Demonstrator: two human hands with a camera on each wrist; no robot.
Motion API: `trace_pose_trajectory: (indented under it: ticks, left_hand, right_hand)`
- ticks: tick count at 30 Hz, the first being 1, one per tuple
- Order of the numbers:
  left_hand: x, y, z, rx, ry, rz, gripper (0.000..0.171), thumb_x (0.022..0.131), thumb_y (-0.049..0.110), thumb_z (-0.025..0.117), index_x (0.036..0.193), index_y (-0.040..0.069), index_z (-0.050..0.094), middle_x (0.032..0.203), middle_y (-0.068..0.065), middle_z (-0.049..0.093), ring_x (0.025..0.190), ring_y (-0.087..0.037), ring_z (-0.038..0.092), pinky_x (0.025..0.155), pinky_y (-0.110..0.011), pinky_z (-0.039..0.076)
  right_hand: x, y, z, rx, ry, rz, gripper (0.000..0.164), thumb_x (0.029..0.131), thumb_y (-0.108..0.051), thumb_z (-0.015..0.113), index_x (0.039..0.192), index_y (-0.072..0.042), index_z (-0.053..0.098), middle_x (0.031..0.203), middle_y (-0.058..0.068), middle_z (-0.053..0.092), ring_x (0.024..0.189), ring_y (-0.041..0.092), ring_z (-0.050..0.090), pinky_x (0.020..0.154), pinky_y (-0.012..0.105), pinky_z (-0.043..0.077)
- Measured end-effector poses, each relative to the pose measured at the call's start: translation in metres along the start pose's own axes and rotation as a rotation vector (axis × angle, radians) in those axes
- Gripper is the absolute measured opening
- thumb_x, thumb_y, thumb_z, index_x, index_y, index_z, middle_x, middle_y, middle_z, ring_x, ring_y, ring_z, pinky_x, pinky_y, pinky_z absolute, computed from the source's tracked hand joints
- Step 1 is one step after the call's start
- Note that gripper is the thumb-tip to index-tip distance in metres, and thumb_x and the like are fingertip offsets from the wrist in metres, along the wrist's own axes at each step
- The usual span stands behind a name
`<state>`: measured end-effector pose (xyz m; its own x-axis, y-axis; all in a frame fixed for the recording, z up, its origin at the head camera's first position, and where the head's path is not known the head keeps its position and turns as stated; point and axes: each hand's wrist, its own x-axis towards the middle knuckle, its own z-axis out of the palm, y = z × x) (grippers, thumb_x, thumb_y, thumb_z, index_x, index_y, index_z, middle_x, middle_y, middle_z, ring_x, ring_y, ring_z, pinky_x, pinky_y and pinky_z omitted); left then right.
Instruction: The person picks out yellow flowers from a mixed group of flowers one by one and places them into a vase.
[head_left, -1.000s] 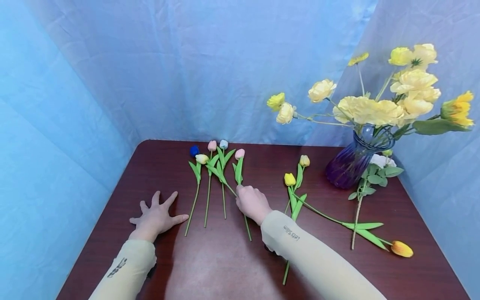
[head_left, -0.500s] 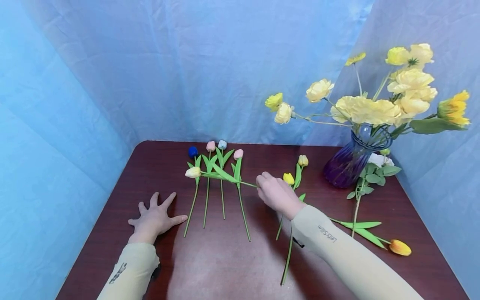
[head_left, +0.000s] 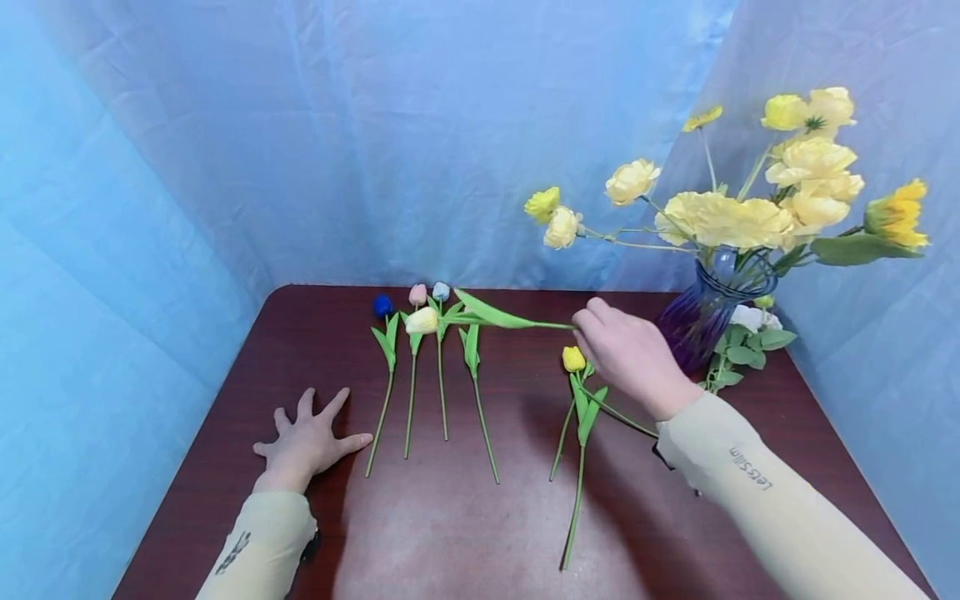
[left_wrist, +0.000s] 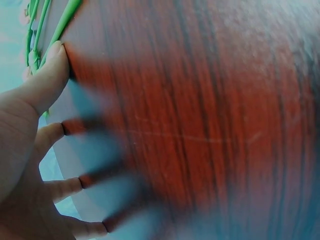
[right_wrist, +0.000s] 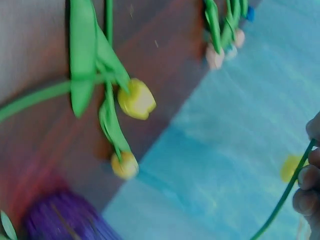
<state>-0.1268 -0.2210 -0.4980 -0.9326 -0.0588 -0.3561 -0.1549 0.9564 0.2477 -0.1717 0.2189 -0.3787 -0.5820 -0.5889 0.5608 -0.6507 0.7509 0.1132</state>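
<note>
My right hand [head_left: 628, 354] pinches the green stem of a pale yellow tulip [head_left: 422, 321], raised over the table with its head pointing left. The right wrist view shows the stem [right_wrist: 283, 204] running between the fingertips [right_wrist: 309, 176]. Spread flat on the dark wood table, my left hand [head_left: 306, 442] rests with its thumb tip at the stem end of the blue tulip [head_left: 383, 306]. A pink tulip [head_left: 417, 294] and a light blue tulip [head_left: 441, 291] lie beside that one. Further right, the held leaves hide another tulip's head; its stem [head_left: 486, 429] shows.
Yellow tulips [head_left: 573, 359] lie crossed at centre right, partly behind the right forearm. A purple glass vase [head_left: 686, 329] full of yellow flowers stands at the back right, close to the right hand. A white flower [head_left: 750, 318] with leaves lies beside it. Blue curtains [head_left: 450, 142] enclose the table.
My right hand has lifted the pale yellow tulip from among the row and carried it right and up, the head swinging to point left. The left hand stays in place.
</note>
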Motion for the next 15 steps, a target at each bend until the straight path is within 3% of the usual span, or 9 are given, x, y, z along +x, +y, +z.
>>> trace_pose_trajectory:
  ticks: [6,15]
  left_hand:
    - [0.000,-0.001,0.002,-0.005,0.006,0.004,0.102,0.075,0.075,0.060,0.154,0.027,0.018,0.154,-0.028,0.000,0.129,-0.067,-0.002,0.082,-0.090,0.013]
    - [-0.001,0.000,0.001,-0.008,0.001,0.010,0.101,0.076,0.075,0.059,0.154,0.026,0.017,0.153,-0.029,0.000,0.128,-0.068,-0.002,0.082,-0.090,0.012]
  right_hand:
    - [0.010,0.014,-0.027,-0.077,0.146,-0.046,0.007,0.091,-0.007,0.055,0.087,-0.001,0.057,0.074,0.008,0.045,0.049,0.024,0.040,0.039,0.040,0.038]
    - [0.013,0.034,-0.056,-0.182,0.247,-0.040,0.013,0.098,-0.003,0.046,0.094,0.005,0.057,0.072,0.013,0.047,0.050,0.028,0.038,0.037,0.042,0.035]
